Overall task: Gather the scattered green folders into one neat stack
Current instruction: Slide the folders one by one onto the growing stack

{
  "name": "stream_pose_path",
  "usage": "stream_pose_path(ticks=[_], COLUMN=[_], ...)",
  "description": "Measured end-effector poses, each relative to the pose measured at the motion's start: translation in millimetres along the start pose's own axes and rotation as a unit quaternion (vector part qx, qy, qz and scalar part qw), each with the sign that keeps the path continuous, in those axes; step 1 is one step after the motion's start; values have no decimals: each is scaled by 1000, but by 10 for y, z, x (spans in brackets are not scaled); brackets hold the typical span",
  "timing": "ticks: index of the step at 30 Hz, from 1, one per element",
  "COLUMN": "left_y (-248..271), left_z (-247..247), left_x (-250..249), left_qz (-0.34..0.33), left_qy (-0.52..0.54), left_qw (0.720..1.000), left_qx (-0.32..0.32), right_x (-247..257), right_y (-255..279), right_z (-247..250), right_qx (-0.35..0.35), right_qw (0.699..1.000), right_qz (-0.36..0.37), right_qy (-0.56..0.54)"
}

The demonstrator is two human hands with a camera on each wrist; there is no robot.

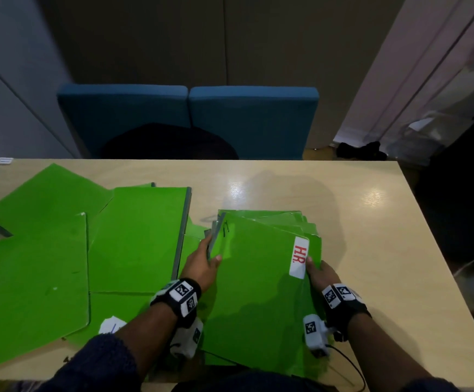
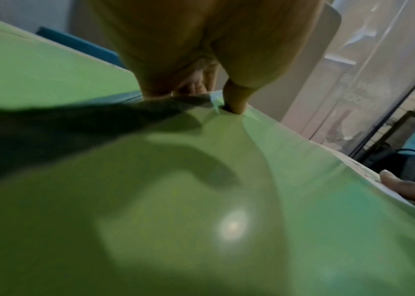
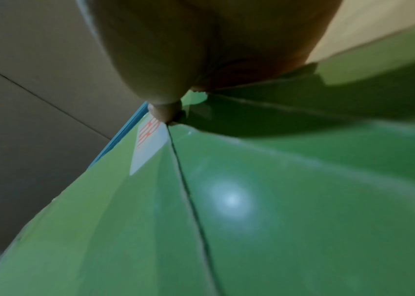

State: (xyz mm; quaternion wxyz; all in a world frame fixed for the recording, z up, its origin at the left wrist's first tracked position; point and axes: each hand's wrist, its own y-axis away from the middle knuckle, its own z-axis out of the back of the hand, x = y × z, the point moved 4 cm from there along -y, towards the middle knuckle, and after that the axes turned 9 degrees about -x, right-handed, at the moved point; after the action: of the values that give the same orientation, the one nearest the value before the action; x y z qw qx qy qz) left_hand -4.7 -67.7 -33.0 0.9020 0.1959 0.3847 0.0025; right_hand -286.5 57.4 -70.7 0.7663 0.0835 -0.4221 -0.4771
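Beside loose folders (image 1: 134, 239), both hands' fingers (image 1: 209, 260) grasp the stack (image 1: 258, 278) before 2 chairs (image 1: 187, 114).

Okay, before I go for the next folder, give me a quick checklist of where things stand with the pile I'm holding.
1. Left hand grips the pile's left edge: ok.
2. Right hand grips the right edge beside the H.R. label: ok.
3. Edges of the held stack squared: not ok, the far corners fan out.
4. All folders gathered: not ok, loose folders remain spread on the left.
5. Bare table to set the stack down on the right: ok.
6. How many folders are in the stack: cannot tell.
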Motion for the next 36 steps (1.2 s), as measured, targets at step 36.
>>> stream_pose_path(ticks=[36], left_y=[349], left_z=[572], left_x=[1237], left_qz=[-41], left_qy=[-370], left_qw=[927], left_qx=[-41], right_x=[-191], right_y=[98], right_z=[-38], right_qx=[-79], right_qw=[991], right_qz=[-13], right_qy=[-109])
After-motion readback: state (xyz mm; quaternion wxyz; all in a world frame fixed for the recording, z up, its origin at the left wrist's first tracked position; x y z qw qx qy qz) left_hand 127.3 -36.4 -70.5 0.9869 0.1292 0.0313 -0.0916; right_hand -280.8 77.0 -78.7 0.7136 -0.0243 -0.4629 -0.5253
